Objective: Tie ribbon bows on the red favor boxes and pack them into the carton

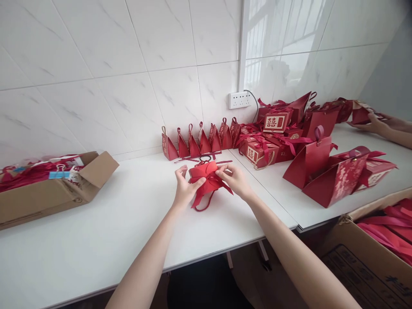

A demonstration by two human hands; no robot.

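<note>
A small red gift box [203, 171] is on the white table [135, 214] in front of me, with a red ribbon bow [210, 181] on its near side. My left hand [186, 185] holds the left side of the box, its thumb pressed on the front near the bow. With thumb and fingertips, my right hand [236, 180] pinches the right side of the bow. One ribbon tail hangs toward the lower left, another toward the lower right. Below the box a twisted red cord handle [204, 209] loops onto the table.
Several triangular red boxes [194, 146] line the wall. More red gift boxes [262, 152] are piled at right, beneath a power strip [240, 100]. An open carton [41, 204] stands left; another carton [363, 257] is lower right. Another person's hands [375, 124] hold a red box.
</note>
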